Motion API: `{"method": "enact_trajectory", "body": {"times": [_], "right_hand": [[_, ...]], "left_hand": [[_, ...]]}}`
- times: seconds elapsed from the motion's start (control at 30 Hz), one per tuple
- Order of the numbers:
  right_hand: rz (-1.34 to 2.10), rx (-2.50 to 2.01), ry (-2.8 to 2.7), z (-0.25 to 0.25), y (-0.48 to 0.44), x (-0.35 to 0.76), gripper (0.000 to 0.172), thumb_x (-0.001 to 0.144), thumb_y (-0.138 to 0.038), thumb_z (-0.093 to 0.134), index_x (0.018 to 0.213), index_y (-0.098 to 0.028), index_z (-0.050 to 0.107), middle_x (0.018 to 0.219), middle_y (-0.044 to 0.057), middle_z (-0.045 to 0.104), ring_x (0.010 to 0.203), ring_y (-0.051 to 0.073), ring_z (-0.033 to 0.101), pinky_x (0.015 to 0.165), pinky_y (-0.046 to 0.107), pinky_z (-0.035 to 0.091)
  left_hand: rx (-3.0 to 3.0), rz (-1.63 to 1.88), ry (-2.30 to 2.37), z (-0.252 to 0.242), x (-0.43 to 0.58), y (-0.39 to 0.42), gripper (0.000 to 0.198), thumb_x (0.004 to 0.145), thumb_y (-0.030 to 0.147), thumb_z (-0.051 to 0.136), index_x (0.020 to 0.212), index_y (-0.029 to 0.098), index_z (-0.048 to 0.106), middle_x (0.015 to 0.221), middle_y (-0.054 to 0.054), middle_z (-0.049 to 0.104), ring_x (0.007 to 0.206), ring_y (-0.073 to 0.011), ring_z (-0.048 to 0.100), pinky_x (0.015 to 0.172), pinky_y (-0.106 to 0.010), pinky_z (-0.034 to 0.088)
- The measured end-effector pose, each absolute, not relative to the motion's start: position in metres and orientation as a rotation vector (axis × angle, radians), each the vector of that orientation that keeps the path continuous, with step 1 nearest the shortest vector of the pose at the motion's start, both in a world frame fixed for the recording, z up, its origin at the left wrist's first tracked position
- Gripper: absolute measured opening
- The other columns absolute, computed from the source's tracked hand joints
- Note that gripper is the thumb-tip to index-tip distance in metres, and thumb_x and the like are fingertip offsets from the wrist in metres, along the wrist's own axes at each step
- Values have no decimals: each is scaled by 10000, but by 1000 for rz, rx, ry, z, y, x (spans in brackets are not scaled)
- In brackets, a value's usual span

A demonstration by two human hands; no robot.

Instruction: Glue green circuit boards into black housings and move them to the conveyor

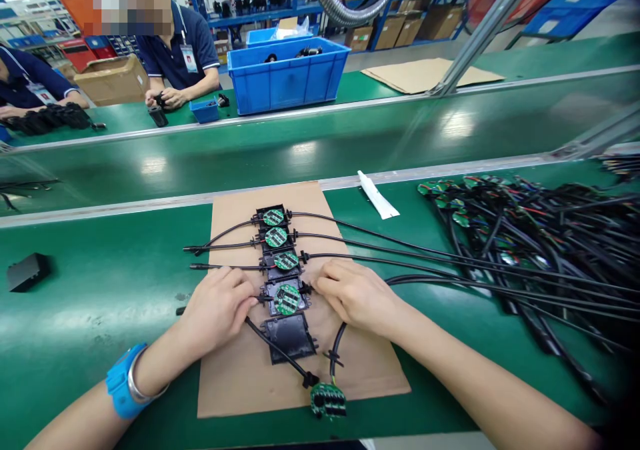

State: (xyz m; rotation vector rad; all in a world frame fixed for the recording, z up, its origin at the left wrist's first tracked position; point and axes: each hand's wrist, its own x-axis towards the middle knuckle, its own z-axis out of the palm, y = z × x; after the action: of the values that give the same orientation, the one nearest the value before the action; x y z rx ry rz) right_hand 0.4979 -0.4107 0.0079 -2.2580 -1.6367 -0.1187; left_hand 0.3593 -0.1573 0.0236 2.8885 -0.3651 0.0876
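A column of black plastic housings lies on a brown cardboard sheet (225,383). Round green circuit boards sit in the upper ones, each with black cables leading out left and right. My left hand (220,307) pinches the short cable on the left of the lowest seated circuit board (287,299). On that board's other side, my right hand (353,297) has its fingers closed on the longer cable by its black grommet. Below is a bare black housing (291,338), crossed by the cable of a loose circuit board (328,400) near the sheet's front edge.
A heap of cabled circuit boards (520,237) spreads over the right of the green bench. A white tube (377,195) lies behind the cardboard, and a black box-shaped part (29,272) is at far left. Across the conveyor, a blue bin (285,77) stands near two people.
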Motion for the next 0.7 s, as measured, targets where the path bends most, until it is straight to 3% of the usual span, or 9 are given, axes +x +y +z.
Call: {"method": "enact_trajectory", "body": {"times": [0.1,0.17,0.27,0.5,0.6,0.7], "right_hand": [[-1,-2163,-1615,22,-420,493,237,903,-151,442,1019,-180,648,918,81,605,858,199,513,773,342,430],[192,-2067,-1655,31,-428,488,169,865,-196,508,972,-181,639,907,80,595,876,208,498,782,358,434],[383,-2000,-1712,34,-439,481,84,836,-168,538,845,-191,618,830,57,583,869,207,489,771,358,429],[40,-1804,-1565,26,-451,477,139,902,-114,502,960,-169,616,810,58,590,737,150,517,642,275,423],[-61,-1959,-1583,17,-446,471,164,920,-136,465,873,-165,619,774,52,581,695,145,518,598,265,407],[-112,-2135,-1648,2,-438,465,250,928,-137,404,795,-163,615,760,54,577,676,149,523,584,270,398]], "left_hand": [[2714,122,-536,27,354,-158,168,922,290,523,1037,192,598,1052,-83,623,958,-226,542,836,-368,410],[2651,45,-685,27,349,-160,199,914,318,549,1064,194,588,1008,-73,634,936,-224,550,828,-368,411],[2656,99,-786,28,345,-164,121,932,222,509,1019,190,587,892,-53,641,832,-202,553,797,-369,410],[2628,240,-503,70,308,-153,106,909,140,494,986,202,534,806,-29,585,706,-159,531,616,-274,410],[2736,142,-341,73,283,-142,74,929,178,460,911,208,525,734,-10,545,617,-154,513,540,-269,384],[2782,-31,-235,52,268,-141,180,950,204,392,804,207,498,696,-4,527,573,-152,517,508,-267,378]]}}
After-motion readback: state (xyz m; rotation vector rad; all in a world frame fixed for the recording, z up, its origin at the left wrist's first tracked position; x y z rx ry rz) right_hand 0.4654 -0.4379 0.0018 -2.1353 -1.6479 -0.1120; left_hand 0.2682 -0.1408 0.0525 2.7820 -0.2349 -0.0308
